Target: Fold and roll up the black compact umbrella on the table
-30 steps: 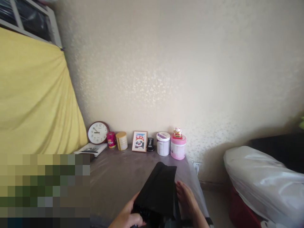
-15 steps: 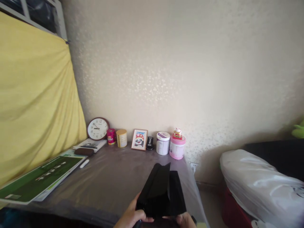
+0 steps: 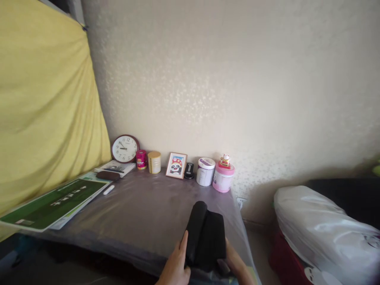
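Observation:
A black folded item [image 3: 206, 237], with a rounded roll along its left side and a flatter panel on its right, is held over the table's front right part; its exact kind is unclear. My left hand [image 3: 178, 261] grips its left edge, fingers along the side and thumb at the lower corner. At its right edge is my right hand [image 3: 233, 259], closed on it and partly hidden behind the panel. The grey-brown covered table [image 3: 142, 213] lies beneath.
Along the wall stand a clock [image 3: 125, 149], a pink can [image 3: 141, 159], a yellow-lidded tin [image 3: 154, 162], a panda picture frame [image 3: 176, 165], a white tub [image 3: 205, 172] and a pink tub [image 3: 223, 180] bearing a cat figurine [image 3: 225, 161]. A green board [image 3: 56, 204] lies left.
The black item's raised flap has come down into a rounded roll on the left. My left hand has shifted up along its left side, and my right hand onto its right edge.

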`<state>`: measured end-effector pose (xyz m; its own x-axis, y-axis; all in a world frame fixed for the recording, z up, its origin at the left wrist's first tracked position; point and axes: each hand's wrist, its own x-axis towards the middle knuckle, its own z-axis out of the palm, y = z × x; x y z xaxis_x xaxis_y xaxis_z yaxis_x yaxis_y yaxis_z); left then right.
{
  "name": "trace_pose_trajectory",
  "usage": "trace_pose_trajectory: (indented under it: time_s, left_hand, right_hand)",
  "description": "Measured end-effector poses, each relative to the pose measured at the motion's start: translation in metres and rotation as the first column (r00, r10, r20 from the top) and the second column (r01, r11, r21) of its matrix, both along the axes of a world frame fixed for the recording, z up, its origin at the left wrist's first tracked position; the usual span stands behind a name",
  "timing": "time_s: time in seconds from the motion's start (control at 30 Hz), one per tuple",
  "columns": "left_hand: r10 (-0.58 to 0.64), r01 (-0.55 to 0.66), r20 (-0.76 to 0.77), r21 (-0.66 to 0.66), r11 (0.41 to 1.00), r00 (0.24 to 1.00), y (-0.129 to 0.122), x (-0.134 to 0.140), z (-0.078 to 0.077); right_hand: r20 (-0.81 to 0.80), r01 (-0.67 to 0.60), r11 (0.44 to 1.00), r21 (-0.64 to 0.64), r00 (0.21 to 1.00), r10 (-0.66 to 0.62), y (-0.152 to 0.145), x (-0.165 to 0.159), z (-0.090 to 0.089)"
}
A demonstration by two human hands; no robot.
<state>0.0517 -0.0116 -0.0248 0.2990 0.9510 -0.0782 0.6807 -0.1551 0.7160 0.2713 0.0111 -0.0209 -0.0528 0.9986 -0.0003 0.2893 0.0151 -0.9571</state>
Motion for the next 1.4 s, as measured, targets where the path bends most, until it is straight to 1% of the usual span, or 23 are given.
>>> trace_pose_trajectory:
  time_s: [0.07,0.13,0.2,0.27,0.33,0.43,0.57,0.67,0.77,0.83,0.9,1.0,1.13,1.3,1.4]
  left_hand:
    - [0.002,-0.003,-0.059,-0.009,1.0,0.998,-0.003,0.001,0.003]
    - [0.003,-0.003,-0.096,-0.008,1.0,0.995,-0.006,0.001,0.009]
    - [-0.001,0.0,-0.122,-0.01,1.0,0.993,-0.008,0.001,0.014]
    - [-0.004,0.003,-0.147,-0.011,1.0,0.989,-0.01,0.002,0.017]
    - [-0.012,0.008,-0.168,-0.02,1.0,0.986,-0.011,0.003,0.018]
    - [-0.006,0.001,-0.198,-0.026,1.0,0.98,-0.011,0.005,0.017]
    - [-0.001,-0.002,-0.216,-0.016,1.0,0.976,-0.011,0.006,0.016]
    - [-0.008,0.0,-0.231,-0.033,0.999,0.973,-0.011,0.007,0.016]
    - [-0.008,0.001,-0.222,-0.032,0.999,0.975,-0.011,0.007,0.015]
    - [-0.006,-0.002,-0.217,-0.035,0.999,0.976,-0.01,0.007,0.013]
    - [-0.008,-0.001,-0.222,-0.039,0.999,0.975,-0.009,0.008,0.011]
    - [-0.007,-0.005,-0.233,-0.051,0.999,0.972,-0.007,0.009,0.009]
    - [-0.004,-0.005,-0.206,-0.044,0.999,0.978,-0.005,0.009,0.01]
    - [-0.035,0.018,-0.23,-0.077,0.997,0.973,-0.003,0.006,0.015]
    - [-0.047,0.03,-0.229,-0.077,0.997,0.972,-0.003,0.004,0.015]
  right_hand:
    - [0.089,0.127,0.988,0.091,0.987,-0.135,0.005,0.01,0.007]
    - [0.137,0.259,0.956,0.14,0.951,-0.277,0.009,0.015,0.014]
    - [0.155,0.335,0.935,0.118,0.924,-0.35,0.01,0.016,0.02]
    - [0.174,0.362,0.93,0.066,0.913,-0.368,0.009,0.013,0.027]
    - [0.218,0.363,0.931,0.039,0.906,-0.362,0.008,0.009,0.033]
    - [0.278,0.363,0.93,0.059,0.889,-0.364,0.009,0.004,0.038]
    - [0.281,0.357,0.934,0.025,0.894,-0.349,0.015,0.003,0.034]
    - [0.203,0.324,0.946,0.003,0.926,-0.318,0.019,-0.002,0.033]
    - [0.023,0.244,0.969,-0.027,0.97,-0.244,0.024,-0.017,0.037]
    - [-0.065,0.205,0.979,-0.018,0.977,-0.205,0.03,-0.03,0.042]
    - [-0.08,0.209,0.978,0.022,0.975,-0.207,0.04,-0.044,0.043]
    - [0.023,0.233,0.97,0.074,0.972,-0.235,0.056,-0.061,0.039]
    - [0.225,0.227,0.973,0.049,0.946,-0.232,0.071,-0.075,0.029]
    - [0.306,0.248,0.968,0.029,0.92,-0.245,0.079,-0.081,0.021]
    - [0.334,0.232,0.973,0.009,0.916,-0.222,0.079,-0.083,0.019]
